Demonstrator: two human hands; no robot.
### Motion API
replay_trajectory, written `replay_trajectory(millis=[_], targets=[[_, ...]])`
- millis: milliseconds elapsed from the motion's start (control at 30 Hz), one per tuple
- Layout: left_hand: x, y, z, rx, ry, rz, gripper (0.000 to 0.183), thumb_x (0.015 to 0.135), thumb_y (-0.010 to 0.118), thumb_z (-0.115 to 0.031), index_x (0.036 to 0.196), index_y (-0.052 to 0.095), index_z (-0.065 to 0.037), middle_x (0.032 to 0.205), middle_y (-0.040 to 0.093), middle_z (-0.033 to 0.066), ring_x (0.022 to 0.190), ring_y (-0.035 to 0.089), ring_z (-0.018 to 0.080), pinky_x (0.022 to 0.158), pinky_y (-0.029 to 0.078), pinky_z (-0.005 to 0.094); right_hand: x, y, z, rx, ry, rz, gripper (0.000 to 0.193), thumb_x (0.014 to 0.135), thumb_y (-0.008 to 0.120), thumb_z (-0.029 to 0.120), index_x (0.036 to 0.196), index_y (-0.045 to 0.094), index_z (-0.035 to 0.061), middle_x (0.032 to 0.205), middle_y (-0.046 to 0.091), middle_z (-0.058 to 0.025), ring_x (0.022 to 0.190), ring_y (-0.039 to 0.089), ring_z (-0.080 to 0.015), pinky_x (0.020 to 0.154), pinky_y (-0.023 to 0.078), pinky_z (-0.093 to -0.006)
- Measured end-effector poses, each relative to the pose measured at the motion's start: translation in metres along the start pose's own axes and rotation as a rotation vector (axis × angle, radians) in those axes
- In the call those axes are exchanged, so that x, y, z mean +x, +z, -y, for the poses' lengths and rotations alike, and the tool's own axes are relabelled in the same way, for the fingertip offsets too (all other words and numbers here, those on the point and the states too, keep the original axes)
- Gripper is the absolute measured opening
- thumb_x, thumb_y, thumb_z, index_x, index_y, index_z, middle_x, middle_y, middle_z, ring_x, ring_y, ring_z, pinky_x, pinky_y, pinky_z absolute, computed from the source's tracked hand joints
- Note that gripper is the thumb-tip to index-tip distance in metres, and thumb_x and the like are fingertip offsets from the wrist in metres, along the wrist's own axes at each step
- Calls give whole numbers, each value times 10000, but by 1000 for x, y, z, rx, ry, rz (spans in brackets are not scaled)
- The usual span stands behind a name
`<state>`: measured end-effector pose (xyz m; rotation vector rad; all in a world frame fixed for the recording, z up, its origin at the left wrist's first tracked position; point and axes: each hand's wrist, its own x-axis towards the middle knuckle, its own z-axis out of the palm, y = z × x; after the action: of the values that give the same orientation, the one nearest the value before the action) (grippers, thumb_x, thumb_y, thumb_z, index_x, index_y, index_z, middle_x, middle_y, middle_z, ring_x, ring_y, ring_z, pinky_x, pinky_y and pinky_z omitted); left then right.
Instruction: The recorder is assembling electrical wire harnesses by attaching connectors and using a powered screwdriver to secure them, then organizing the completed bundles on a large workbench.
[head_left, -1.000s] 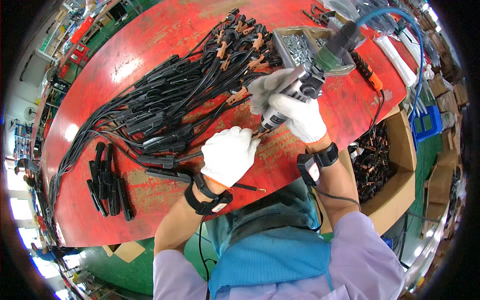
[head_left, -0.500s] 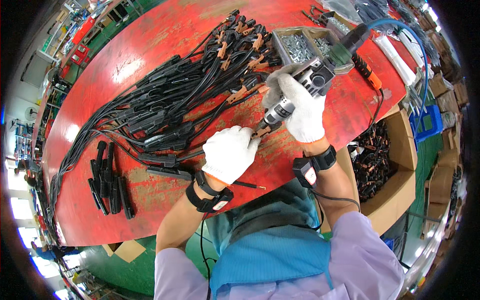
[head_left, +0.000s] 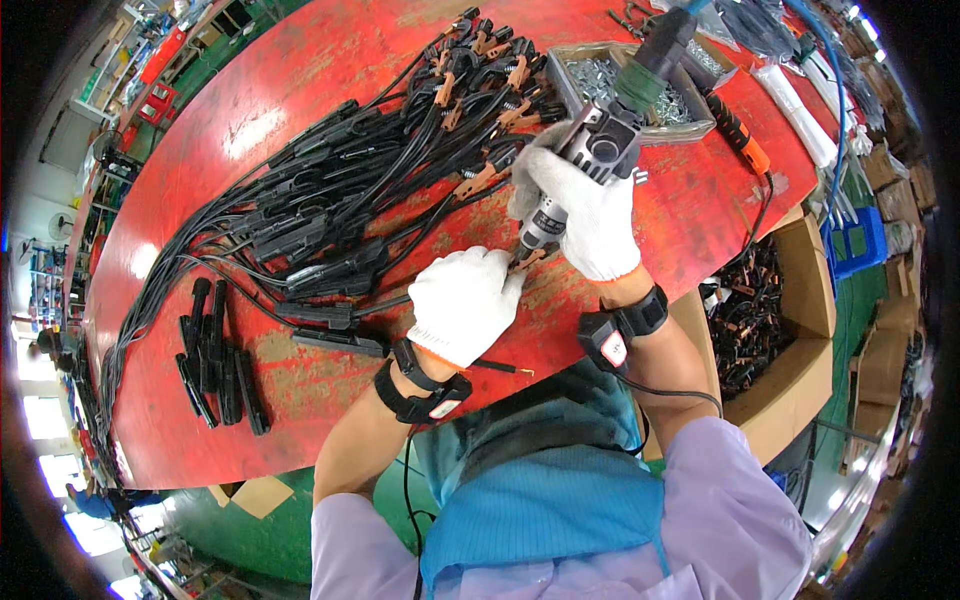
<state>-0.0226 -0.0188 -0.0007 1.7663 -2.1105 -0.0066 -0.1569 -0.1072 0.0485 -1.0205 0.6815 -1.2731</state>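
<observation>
My right hand (head_left: pixel 585 215), in a white glove, grips a grey powered screwdriver (head_left: pixel 590 150) held upright, tip down on the red table (head_left: pixel 300 60). My left hand (head_left: pixel 465 305), also gloved, is closed over a copper clamp piece (head_left: pixel 528 260) right under the driver's tip, pressing it to the table. A black cable (head_left: pixel 340 312) runs left from under that hand. A big heap of black cables with copper clips (head_left: pixel 400 150) lies just beyond both hands.
A grey tray of screws (head_left: pixel 600 75) stands behind the driver. Several black sleeves (head_left: pixel 215 355) lie in a row at the left. An orange-handled tool (head_left: pixel 740 140) lies at right. An open cardboard box of copper clips (head_left: pixel 750 320) stands beside the table's right edge.
The right hand has swung the screwdriver from lying low to upright over the clamp piece. The left hand has stayed in place on the piece.
</observation>
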Motion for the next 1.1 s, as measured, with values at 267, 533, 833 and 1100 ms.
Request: replay_trajectory(millis=[267, 533, 833, 1100], targets=[[-2, 4, 3, -30, 11, -41, 203, 817, 705, -307, 839, 697, -105, 718, 651, 90, 648, 657, 299, 602, 526, 405, -2, -11, -9, 58, -11, 65, 99, 847, 662, 82, 901, 633, 5, 752, 662, -106, 550, 629, -193, 508, 539, -329], [21, -25, 24, -254, -277, -280, 287, 875, 680, -211, 1115, 679, -54, 924, 670, 181, 858, 652, 361, 774, 527, 412, -8, -107, 17, -148, 183, -443, 256, 870, 732, 250, 869, 591, 37, 677, 614, -43, 480, 586, -153, 422, 483, -297], [-39, -40, 17, -260, 258, 497, 234, 755, 762, -257, 938, 694, -128, 972, 620, 85, 950, 594, 308, 845, 489, 421, -1, -192, 6, -838, 204, -818, 872, 767, 764, 423, 1420, 415, -37, 1084, 676, -187, 961, 666, -304, 908, 501, -392], [-40, -20, 10, -331, -54, 461, 256, 804, 750, -178, 1017, 656, -71, 915, 639, 132, 872, 644, 324, 752, 515, 424, -29, -174, 10, -1108, -374, -627, 529, 886, 711, 244, 1314, 534, -12, 1123, 652, -165, 991, 640, -274, 913, 504, -369]])
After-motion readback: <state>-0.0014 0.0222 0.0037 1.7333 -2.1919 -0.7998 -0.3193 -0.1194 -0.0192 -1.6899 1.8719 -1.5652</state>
